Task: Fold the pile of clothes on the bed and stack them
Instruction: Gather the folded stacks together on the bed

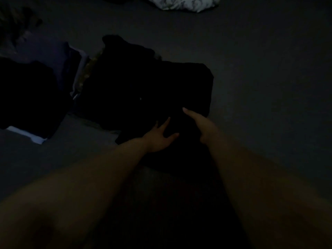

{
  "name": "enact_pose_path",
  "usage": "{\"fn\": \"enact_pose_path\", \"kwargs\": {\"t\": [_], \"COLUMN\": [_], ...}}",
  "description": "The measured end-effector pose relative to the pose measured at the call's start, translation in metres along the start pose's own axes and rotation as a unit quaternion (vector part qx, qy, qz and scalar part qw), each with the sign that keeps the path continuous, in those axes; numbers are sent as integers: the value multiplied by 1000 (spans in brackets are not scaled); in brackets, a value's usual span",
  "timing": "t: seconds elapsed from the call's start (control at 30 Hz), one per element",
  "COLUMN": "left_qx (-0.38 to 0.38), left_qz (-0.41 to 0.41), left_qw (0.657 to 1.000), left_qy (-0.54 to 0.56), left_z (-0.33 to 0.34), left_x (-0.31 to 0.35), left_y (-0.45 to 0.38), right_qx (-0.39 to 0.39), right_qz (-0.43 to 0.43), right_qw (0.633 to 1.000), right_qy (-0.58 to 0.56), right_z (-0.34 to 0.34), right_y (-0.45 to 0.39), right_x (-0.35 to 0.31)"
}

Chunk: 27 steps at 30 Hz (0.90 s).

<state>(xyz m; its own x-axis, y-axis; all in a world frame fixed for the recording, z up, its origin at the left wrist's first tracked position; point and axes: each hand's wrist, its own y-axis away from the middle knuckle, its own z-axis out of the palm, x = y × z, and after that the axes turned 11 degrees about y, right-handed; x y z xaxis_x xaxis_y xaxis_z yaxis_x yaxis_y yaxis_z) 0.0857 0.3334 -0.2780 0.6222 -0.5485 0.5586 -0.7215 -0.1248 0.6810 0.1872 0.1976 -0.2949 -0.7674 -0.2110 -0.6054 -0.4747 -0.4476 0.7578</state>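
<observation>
— While the room is this dim, how do you judge the fold on that black garment (143, 90)?

— By touch, mostly. It lies on the bed (269, 87) in the middle of the view, its far right part already looking squared off, its near end running back toward the person between the two arms. Both hands sit on that near part.

— What are the hands doing?

— The left hand (158, 139) lies flat on the cloth, fingers spread and straight, gripping nothing. The right hand (201, 126) is just beside it to the right, one finger stretched far forward onto the fabric; the other fingers are lost in shadow, so I cannot tell whether they curl round a fold or only press.

— So this looks like smoothing?

— I'd judge so: pressing the layers flat before the next fold or before stacking. To do it well, sweep both palms outward from the middle toward the left and right edges, so trapped creases leave instead of bunching.

— Where should it go after?

— Probably to the left, where another dark garment (27, 97) rests over something pale (27, 134); whether that is a finished stack, I cannot say. A patterned cloth (183, 3) lies at the far edge, well apart.

— Any risk?

— Black on a dark bed hides a skewed edge. Feel along the corners before lifting.
</observation>
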Motion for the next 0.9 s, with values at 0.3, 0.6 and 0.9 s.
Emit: {"fn": "enact_pose_path", "kwargs": {"t": [0.3,0.6,0.9], "left_qx": [-61,-194,-312], "left_qz": [37,195,234], "left_qw": [997,956,879], "left_qy": [-8,-104,-275], "left_z": [37,198,334], "left_x": [3,97,181], "left_y": [24,74,93], "right_qx": [235,253,63], "right_qz": [-37,48,26], "right_qw": [971,935,896], "right_qy": [-35,-242,-438], "right_z": [-20,-195,-294], "right_y": [49,219,351], "right_x": [39,162,222]}}
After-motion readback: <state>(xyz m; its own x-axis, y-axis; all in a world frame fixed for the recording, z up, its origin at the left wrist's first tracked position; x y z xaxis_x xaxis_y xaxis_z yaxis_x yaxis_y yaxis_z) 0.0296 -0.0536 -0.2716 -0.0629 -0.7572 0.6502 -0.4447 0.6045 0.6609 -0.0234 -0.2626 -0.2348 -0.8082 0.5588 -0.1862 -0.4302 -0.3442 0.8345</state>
